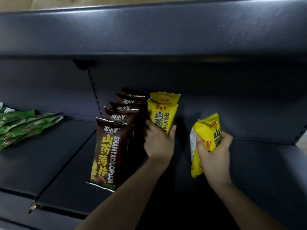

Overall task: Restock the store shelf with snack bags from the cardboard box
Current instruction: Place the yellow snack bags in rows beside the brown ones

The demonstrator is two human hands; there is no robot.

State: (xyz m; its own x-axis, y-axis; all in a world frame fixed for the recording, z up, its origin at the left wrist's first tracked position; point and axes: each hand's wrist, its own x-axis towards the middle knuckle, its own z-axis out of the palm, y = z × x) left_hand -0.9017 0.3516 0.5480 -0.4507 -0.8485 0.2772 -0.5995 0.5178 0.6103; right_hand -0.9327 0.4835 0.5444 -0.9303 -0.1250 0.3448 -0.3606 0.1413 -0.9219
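A row of several brown snack bags [109, 153] stands upright on the dark shelf [54, 165]. Right of them stand two yellow snack bags [163, 112], one behind the other. My left hand [157, 141] grips the front yellow bag at its lower part, fingers on both sides. My right hand [214, 150] holds another yellow snack bag [206, 135] upright in the air, to the right of the standing pair. The cardboard box is out of sight.
Green snack bags [21, 125] lie stacked flat at the shelf's far left. A slotted upright rail [94, 92] runs down the back panel. The shelf above [149, 30] overhangs closely. Bare shelf extends to the right [265, 163].
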